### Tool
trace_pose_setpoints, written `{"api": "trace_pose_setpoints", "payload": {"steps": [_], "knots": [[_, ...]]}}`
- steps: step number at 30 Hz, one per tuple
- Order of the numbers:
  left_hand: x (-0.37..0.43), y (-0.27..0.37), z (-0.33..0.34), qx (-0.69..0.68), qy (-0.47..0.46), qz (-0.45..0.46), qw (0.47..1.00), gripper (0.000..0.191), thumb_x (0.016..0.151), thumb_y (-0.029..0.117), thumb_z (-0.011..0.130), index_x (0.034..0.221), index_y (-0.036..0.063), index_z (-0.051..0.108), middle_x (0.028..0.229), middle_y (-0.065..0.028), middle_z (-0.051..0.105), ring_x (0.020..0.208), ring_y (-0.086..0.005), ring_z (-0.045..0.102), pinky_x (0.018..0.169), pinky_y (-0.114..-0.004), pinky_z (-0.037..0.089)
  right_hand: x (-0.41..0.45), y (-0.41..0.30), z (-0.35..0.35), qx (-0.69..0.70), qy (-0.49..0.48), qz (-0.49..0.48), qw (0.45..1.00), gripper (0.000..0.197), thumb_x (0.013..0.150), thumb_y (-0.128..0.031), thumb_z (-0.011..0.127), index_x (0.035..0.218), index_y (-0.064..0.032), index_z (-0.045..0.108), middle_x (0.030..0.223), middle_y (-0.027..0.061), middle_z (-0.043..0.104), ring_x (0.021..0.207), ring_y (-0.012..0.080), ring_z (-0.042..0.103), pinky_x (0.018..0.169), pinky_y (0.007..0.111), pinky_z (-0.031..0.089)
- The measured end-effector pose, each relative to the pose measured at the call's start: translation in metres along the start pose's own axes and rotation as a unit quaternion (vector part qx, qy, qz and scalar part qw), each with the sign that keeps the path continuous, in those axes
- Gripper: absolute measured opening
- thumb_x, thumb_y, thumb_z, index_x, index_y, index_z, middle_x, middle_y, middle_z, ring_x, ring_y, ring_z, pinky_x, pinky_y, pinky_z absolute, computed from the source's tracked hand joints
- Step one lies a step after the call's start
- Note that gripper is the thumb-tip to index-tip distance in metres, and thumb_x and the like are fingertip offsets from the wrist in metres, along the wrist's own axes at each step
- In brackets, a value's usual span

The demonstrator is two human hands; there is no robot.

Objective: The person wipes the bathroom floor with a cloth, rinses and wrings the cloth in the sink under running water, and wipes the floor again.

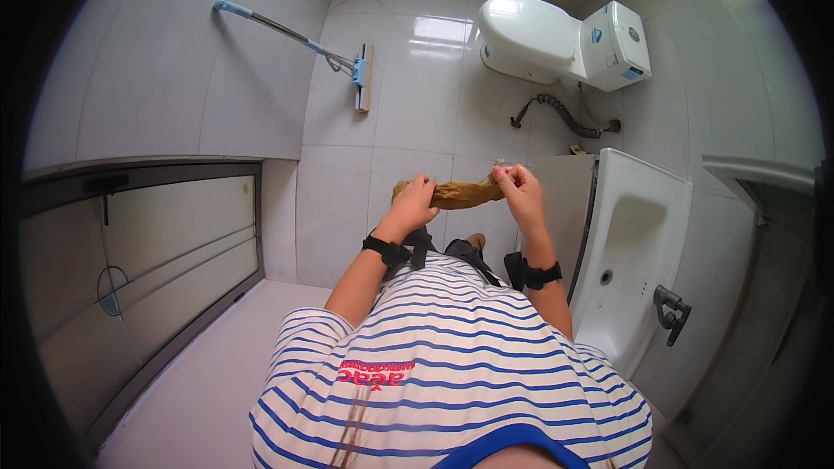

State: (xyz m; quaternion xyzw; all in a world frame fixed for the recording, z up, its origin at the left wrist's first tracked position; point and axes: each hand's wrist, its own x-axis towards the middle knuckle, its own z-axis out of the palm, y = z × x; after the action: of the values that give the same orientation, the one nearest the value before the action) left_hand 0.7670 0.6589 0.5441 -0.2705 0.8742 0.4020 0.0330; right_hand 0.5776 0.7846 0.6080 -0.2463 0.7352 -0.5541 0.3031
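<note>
A brown cloth, bunched lengthwise, is stretched between my two hands above the tiled floor. My left hand grips it near one end, and a bit of the cloth sticks out beyond the fingers. At the other end, the fingertips of my right hand pinch its frayed edge, where loose threads stand up. Black bands are strapped round both wrists. The cloth hangs clear of the floor, in front of my striped shirt.
A sponge mop leans on the left wall. Ahead to the right stands a white toilet, with a coiled dark hose beside it. A white washbasin with a dark faucet is at my right. A dark-framed door is at left.
</note>
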Motion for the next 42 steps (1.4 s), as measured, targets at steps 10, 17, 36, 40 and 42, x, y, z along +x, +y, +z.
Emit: {"api": "trace_pose_setpoints", "payload": {"steps": [10,17,36,40,42], "knots": [[0.023,-0.056,-0.062,-0.097,-0.018,-0.119,0.988,0.057,0.077,0.021,0.072,0.125,0.0008,0.048,0.130,-0.0201,0.041,0.111,-0.0402,0.051,0.088,-0.043,0.047,0.039,-0.064,0.103,-0.168,-0.111,-0.104,0.974,0.017,0.083,-0.013,0.068,0.081,-0.0007,0.057,0.085,0.0060,0.061,0.071,0.0154,0.053,0.060,0.027,0.044],[0.042,-0.047,-0.104,-0.213,0.098,-0.053,0.971,0.079,0.074,0.018,0.075,0.141,0.0054,0.035,0.139,-0.0242,0.030,0.120,-0.0380,0.046,0.098,-0.037,0.042,0.068,-0.069,0.106,-0.122,-0.111,-0.132,0.978,0.019,0.083,-0.013,0.069,0.081,0.0010,0.055,0.098,0.0092,0.061,0.072,0.0160,0.054,0.066,0.027,0.045],[0.164,-0.085,-0.135,-0.212,0.033,-0.110,0.970,0.031,0.084,0.007,0.057,0.115,0.0058,0.061,0.101,-0.0139,0.067,0.091,-0.0251,0.064,0.081,-0.031,0.048,0.237,-0.040,0.074,-0.255,-0.201,-0.206,0.923,0.020,0.077,-0.015,0.072,0.078,-0.0032,0.056,0.106,0.0065,0.063,0.087,0.0237,0.060,0.074,0.034,0.049],[0.227,-0.131,-0.121,-0.194,-0.008,-0.146,0.970,0.036,0.085,0.010,0.055,0.121,0.0082,0.059,0.105,-0.0143,0.067,0.095,-0.0258,0.063,0.084,-0.032,0.047,0.307,0.013,0.082,-0.273,-0.240,-0.165,0.917,0.020,0.075,-0.019,0.073,0.077,-0.0054,0.058,0.105,0.0048,0.064,0.094,0.0269,0.059,0.079,0.037,0.048],[0.282,-0.140,-0.125,-0.133,-0.053,-0.142,0.980,0.039,0.086,0.012,0.049,0.124,0.0112,0.057,0.108,-0.0149,0.065,0.099,-0.0294,0.061,0.086,-0.035,0.046,0.352,0.034,0.076,-0.313,-0.220,-0.178,0.907,0.022,0.074,-0.022,0.073,0.076,-0.0063,0.059,0.103,0.0048,0.064,0.094,0.0265,0.059,0.078,0.037,0.048]]}}
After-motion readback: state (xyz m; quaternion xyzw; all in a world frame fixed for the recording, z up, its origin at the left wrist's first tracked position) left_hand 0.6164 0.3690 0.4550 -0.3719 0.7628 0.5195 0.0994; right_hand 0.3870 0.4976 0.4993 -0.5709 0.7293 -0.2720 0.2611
